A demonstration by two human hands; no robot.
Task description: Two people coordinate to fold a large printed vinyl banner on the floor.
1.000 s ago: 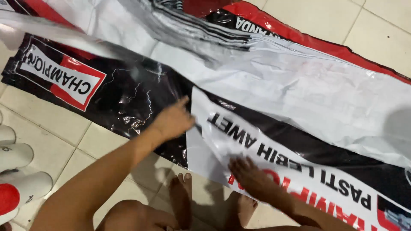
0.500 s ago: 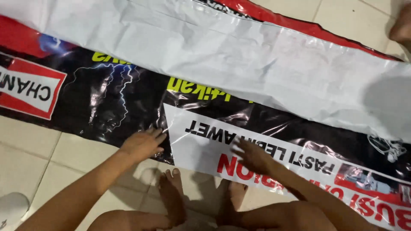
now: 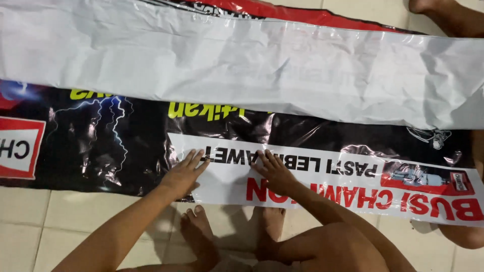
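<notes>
Illumination is even and moderately bright, from overhead indoor light. The glossy banner (image 3: 302, 131) shows scattered specular glare along its creases, strongest on the black printed band and the red far edge. The folded white reverse side reads slightly blue-grey. Soft shadows fall on the floor tiles (image 3: 30, 221) near the feet. Focus is adequate; fine detail is mildly soft throughout.

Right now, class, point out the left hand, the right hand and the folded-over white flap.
left hand (image 3: 182, 174), head view, back of hand.
right hand (image 3: 275, 171), head view, knuckles.
white flap (image 3: 242, 65), head view, creased middle.
</notes>
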